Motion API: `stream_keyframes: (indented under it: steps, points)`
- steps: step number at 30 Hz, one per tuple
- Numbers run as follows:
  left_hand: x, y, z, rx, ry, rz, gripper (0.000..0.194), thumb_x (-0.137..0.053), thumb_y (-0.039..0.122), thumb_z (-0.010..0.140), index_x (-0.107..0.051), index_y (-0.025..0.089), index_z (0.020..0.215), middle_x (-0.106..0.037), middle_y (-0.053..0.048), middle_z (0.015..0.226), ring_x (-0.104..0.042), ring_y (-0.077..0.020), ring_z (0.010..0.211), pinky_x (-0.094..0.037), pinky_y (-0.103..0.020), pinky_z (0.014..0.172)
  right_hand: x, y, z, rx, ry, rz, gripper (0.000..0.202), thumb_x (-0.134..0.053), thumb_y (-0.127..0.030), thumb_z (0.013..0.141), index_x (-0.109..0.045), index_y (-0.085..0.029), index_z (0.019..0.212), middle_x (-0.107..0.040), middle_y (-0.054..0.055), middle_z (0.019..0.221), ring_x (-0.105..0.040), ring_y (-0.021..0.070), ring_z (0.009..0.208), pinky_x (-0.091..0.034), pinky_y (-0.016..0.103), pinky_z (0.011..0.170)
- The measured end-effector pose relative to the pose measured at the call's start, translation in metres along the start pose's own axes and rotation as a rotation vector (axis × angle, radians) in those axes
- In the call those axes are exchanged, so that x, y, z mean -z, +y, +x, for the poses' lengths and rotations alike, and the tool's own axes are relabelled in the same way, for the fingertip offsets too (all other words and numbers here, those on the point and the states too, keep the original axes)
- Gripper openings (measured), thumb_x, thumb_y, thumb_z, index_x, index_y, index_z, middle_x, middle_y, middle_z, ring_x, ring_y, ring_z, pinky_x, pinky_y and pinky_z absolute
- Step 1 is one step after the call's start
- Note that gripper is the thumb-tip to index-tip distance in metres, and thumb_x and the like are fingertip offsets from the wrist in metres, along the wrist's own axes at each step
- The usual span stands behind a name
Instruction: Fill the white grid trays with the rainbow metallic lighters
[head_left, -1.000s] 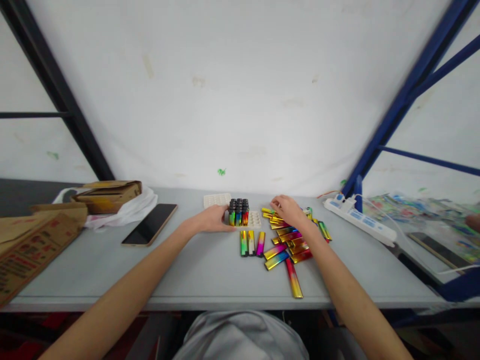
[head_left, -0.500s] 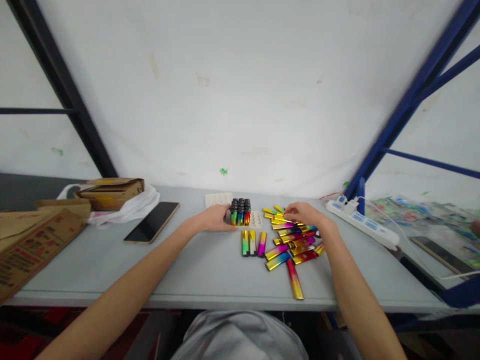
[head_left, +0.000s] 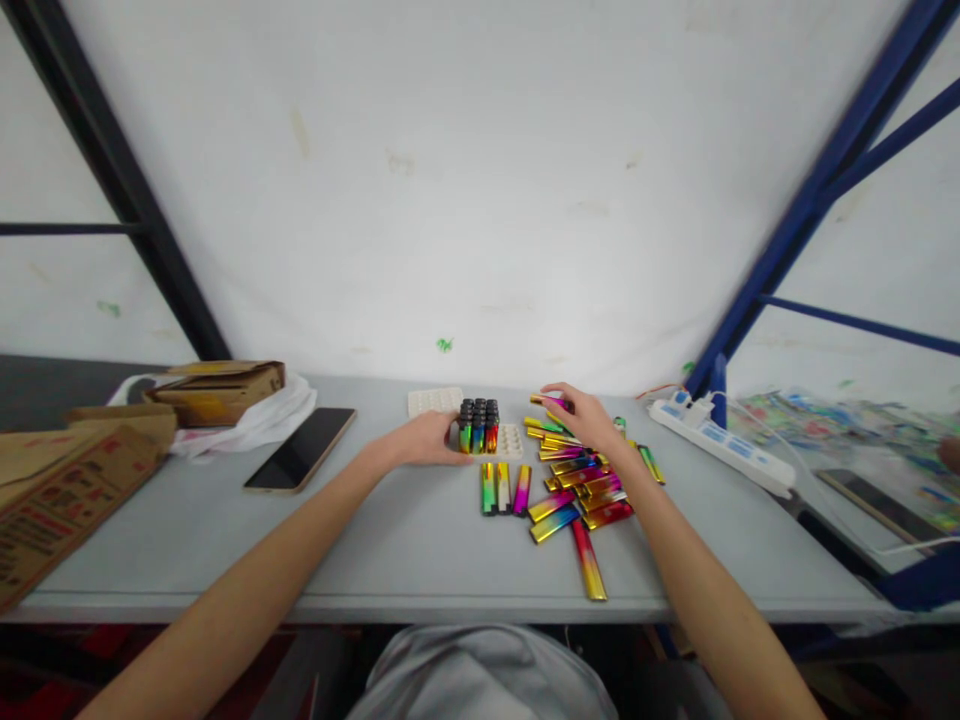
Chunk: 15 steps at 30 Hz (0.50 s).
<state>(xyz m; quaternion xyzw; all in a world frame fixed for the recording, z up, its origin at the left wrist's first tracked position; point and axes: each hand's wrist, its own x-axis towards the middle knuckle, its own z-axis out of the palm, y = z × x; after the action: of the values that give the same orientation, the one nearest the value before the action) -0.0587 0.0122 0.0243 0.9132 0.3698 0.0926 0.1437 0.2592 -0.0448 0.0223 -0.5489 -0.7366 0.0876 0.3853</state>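
The left hand (head_left: 433,438) is half open, curved about the left end of the pale tray (head_left: 512,440); whether it truly grips is hidden. A nudge there could tilt the upright lighters (head_left: 478,428) crowded in the tray's left part. The right hand (head_left: 559,402) has thumb and fingers closed on one lighter (head_left: 556,404), near the far end of the pile (head_left: 581,470); its slick-looking body might slip from a light pinch, and the wrist, low over the pile, could set the stack sliding. As for looks, the upright ones show black tops over shiny green, blue and red bodies; the held one lies nearly level, gold at its left end, turning magenta rightward.
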Motion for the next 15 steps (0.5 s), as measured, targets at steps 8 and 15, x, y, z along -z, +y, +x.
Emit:
stream_keyframes:
  steps: [8,15]
  points:
    - [-0.008,-0.002,0.003,0.018,0.060,-0.097,0.078,-0.074,0.074,0.065,-0.065,0.019,0.120,-0.074,-0.009,0.107,-0.068,-0.0285,0.093,-0.048,-0.030,0.074,-0.041,-0.014,0.003,-0.179,0.036,0.497,0.054,-0.050,-0.070,0.092,-0.058,-0.020,0.074,-0.058,0.000,0.067,-0.052,0.0153,0.064,-0.045,0.028,0.063]
    - [-0.009,-0.010,0.006,-0.008,0.016,-0.195,0.072,-0.075,0.070,0.066,-0.064,0.017,0.114,-0.072,-0.005,0.089,-0.064,-0.0231,0.075,-0.043,-0.028,0.063,-0.054,-0.042,-0.004,-0.220,-0.143,0.686,0.049,-0.044,-0.073,0.092,-0.050,-0.024,0.093,-0.042,-0.007,0.062,-0.043,0.0122,0.051,-0.041,0.024,0.051]
